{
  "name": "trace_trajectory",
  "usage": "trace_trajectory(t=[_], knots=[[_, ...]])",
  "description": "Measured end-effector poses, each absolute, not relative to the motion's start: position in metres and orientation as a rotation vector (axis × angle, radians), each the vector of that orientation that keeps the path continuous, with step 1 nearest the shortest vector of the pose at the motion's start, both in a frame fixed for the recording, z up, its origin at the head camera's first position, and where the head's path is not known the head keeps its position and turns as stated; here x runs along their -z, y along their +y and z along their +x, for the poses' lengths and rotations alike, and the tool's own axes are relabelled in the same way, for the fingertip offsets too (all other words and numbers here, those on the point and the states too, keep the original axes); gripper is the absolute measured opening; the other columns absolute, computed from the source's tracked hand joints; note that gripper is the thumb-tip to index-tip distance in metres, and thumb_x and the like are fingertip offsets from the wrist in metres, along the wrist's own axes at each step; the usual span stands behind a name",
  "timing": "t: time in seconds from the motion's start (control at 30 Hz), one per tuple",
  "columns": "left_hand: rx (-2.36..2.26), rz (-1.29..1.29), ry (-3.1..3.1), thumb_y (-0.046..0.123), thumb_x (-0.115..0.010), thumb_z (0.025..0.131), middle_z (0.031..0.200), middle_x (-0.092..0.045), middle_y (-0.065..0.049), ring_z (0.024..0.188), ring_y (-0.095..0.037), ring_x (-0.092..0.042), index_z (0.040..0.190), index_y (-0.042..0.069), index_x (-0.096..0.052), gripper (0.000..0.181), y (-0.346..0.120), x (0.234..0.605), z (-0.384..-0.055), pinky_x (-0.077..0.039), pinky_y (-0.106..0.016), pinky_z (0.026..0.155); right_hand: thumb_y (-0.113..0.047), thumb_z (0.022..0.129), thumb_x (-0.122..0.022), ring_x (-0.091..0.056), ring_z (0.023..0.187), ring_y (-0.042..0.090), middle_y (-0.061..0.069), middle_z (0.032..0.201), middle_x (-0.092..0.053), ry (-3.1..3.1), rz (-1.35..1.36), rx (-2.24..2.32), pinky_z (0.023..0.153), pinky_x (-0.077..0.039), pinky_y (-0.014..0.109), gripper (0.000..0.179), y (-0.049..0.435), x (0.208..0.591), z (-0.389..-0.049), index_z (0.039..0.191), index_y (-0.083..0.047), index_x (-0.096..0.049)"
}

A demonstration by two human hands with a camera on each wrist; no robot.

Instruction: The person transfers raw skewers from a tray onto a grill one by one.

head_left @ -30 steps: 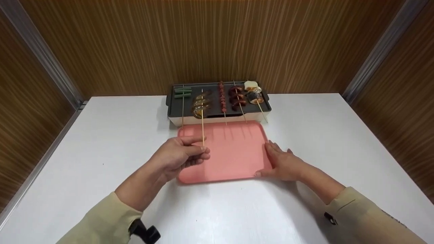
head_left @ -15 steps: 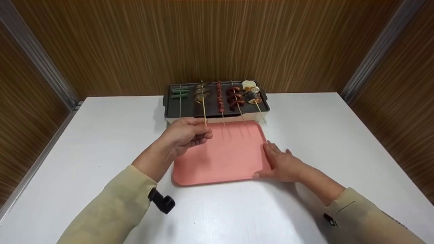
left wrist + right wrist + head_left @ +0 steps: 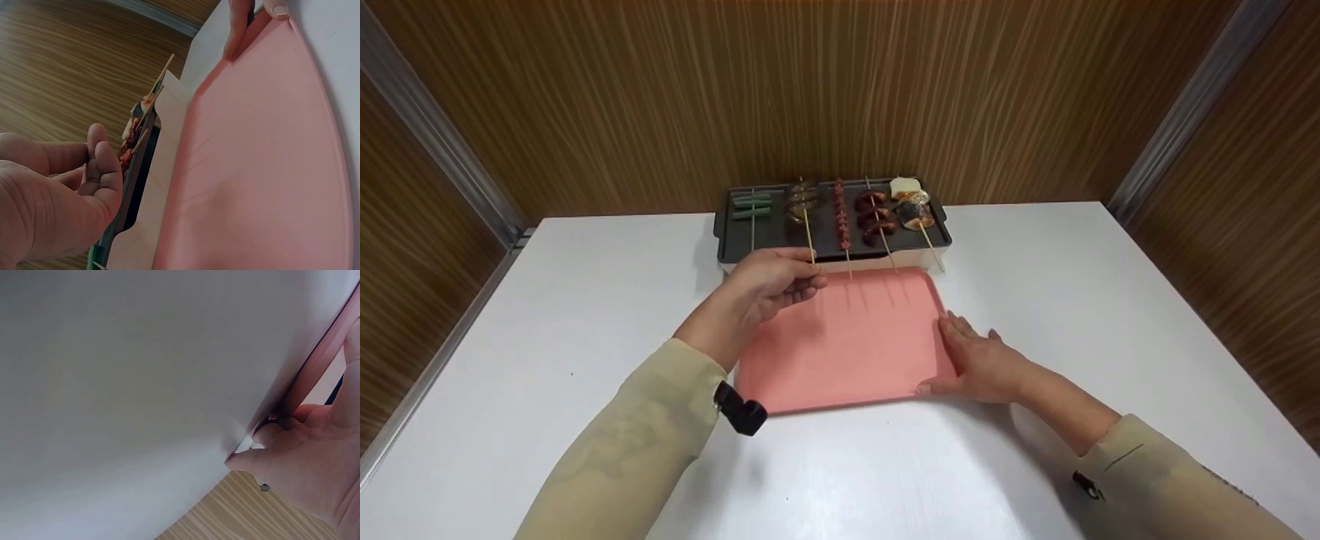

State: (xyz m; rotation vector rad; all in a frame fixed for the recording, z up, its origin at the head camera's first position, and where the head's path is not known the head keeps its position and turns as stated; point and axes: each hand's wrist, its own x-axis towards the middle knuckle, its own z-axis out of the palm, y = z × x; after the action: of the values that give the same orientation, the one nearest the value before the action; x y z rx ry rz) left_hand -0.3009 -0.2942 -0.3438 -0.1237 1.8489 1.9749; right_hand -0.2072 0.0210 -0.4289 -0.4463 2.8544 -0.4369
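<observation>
In the head view my left hand (image 3: 776, 281) pinches the stick of a food skewer (image 3: 808, 229) between thumb and fingers. Its glossy brown curved pieces lie over the dark grill plate (image 3: 780, 240), between a green-piece skewer (image 3: 752, 213) and a skewer of small red pieces (image 3: 841, 217). In the left wrist view the left hand (image 3: 73, 191) hides the pinched stick. My right hand (image 3: 986, 367) holds the near right corner of the pink tray (image 3: 855, 345), thumb at the front edge and fingers along the right side.
Right of the red pieces lie a skewer with dark red curved pieces (image 3: 876, 217) and one with a browned, dark-skinned slice (image 3: 916, 216). A white piece (image 3: 904, 187) sits behind. Several sticks overhang the grill's front edge. A wood-grain wall (image 3: 840, 90) rises behind.
My left hand has moved forward from over the tray to the grill's front edge, bringing the skewer down over the plate. My right hand stays at the tray's corner.
</observation>
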Motion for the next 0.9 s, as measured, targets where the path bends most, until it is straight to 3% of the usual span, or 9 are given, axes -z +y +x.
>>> trace_trajectory(t=[0.13, 0.37, 0.67, 0.9], knots=[[-1.975, -0.168, 1.856, 0.001, -0.06, 0.107, 0.114, -0.075, -0.015, 0.088, -0.016, -0.073, 0.152, 0.001, -0.055, 0.045, -0.292, 0.347, -0.307, -0.06, -0.025, 0.079, -0.077, 0.091, -0.064, -0.015, 0.159, 0.045, 0.028, 0.173, -0.012, 2.857, -0.45, 0.429, 0.122, -0.013, 0.075, 0.125, 0.021, 0.428, -0.207, 0.165, 0.01, -0.014], [-1.958, -0.2, 1.846, 0.001, -0.057, 0.108, 0.138, -0.066, -0.024, 0.086, -0.015, -0.071, 0.156, 0.001, -0.049, 0.048, -0.291, 0.352, -0.315, -0.058, -0.024, 0.076, -0.078, 0.09, -0.064, -0.013, 0.16, 0.044, 0.027, 0.173, -0.011, 2.849, -0.429, 0.448, 0.123, -0.011, 0.073, 0.126, 0.021, 0.428, -0.207, 0.166, 0.009, -0.013], [-1.93, -0.212, 1.868, 0.001, -0.059, 0.106, 0.097, -0.073, -0.008, 0.076, -0.012, -0.069, 0.154, 0.0, -0.05, 0.049, -0.292, 0.357, -0.319, -0.059, -0.024, 0.073, -0.077, 0.09, -0.066, -0.013, 0.16, 0.044, 0.028, 0.173, -0.011, 2.84, -0.423, 0.465, 0.124, -0.011, 0.073, 0.126, 0.021, 0.427, -0.207, 0.166, 0.008, -0.012], [-1.89, -0.209, 1.9, 0.002, -0.058, 0.108, 0.133, -0.069, -0.022, 0.079, -0.012, -0.071, 0.158, -0.001, -0.045, 0.052, -0.29, 0.359, -0.319, -0.06, -0.024, 0.075, -0.077, 0.091, -0.065, -0.012, 0.16, 0.044, 0.027, 0.173, -0.01, 2.836, -0.42, 0.47, 0.124, -0.01, 0.072, 0.126, 0.022, 0.428, -0.207, 0.166, 0.008, -0.011]])
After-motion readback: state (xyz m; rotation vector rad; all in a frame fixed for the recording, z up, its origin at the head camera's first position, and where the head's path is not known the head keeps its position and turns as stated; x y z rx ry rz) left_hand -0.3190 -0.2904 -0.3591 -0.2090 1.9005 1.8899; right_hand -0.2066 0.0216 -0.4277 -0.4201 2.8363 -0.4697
